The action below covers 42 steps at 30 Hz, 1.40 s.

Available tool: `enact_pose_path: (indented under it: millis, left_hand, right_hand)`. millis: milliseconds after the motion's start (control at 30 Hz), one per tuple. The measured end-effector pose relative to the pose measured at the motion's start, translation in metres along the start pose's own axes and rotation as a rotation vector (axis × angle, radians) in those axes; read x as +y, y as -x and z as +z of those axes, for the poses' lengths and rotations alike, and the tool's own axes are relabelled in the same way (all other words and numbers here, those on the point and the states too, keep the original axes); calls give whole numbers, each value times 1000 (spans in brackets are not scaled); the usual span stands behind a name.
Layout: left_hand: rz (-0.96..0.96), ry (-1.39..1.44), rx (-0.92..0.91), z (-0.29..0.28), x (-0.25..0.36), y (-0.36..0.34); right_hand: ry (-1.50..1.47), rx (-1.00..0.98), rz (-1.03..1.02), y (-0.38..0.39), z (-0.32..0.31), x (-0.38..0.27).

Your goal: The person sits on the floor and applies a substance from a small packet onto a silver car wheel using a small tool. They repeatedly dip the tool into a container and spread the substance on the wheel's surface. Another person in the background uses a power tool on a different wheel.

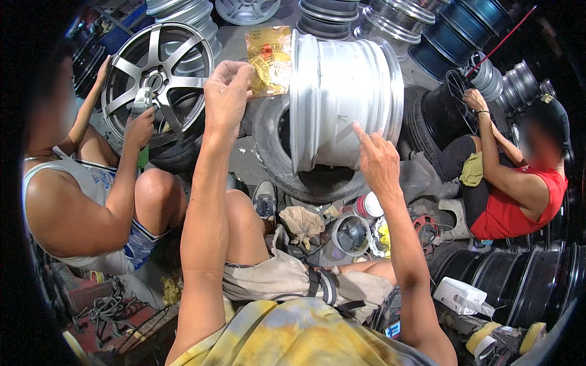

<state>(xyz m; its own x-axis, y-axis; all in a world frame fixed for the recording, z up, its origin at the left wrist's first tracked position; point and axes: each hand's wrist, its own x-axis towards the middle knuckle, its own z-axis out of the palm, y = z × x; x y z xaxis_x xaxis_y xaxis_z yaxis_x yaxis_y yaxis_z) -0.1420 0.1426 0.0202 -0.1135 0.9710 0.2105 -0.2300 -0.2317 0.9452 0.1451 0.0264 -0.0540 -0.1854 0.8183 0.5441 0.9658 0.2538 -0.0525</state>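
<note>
My left hand is raised and pinches the edge of a yellow-brown printed sheet of sandpaper, held up beside the wheel rim. The silver wheel rim lies on its side in front of me, resting on a black tire. My right hand is empty, its index finger stretched out to the lower part of the rim's barrel, near small dark marks. The other fingers are loosely bent.
At left a person works a hand tool on a spoked wheel. At right a person in red handles a black wheel. A bucket, a brown rag and cans lie below the tire. Stacked rims stand behind.
</note>
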Motion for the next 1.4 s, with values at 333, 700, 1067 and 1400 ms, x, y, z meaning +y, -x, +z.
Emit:
enact_pose_path:
  millis: [333,700,1067,1400]
  left_hand:
    - [-79,-132,-304,8,-5,6]
    - [-126,-122,-447,31,3,22]
    - [-61,-220,-456,19,-9,14]
    - [81,-208,25,-20,-10,-15]
  right_hand:
    - [-306,-1,89,5,-24,-8]
    - [-679,26,50,-54,-64,-39]
    - [-609,-74,-24,-61,-51,-51]
    - [-550,-52,20,-75,-9,-38]
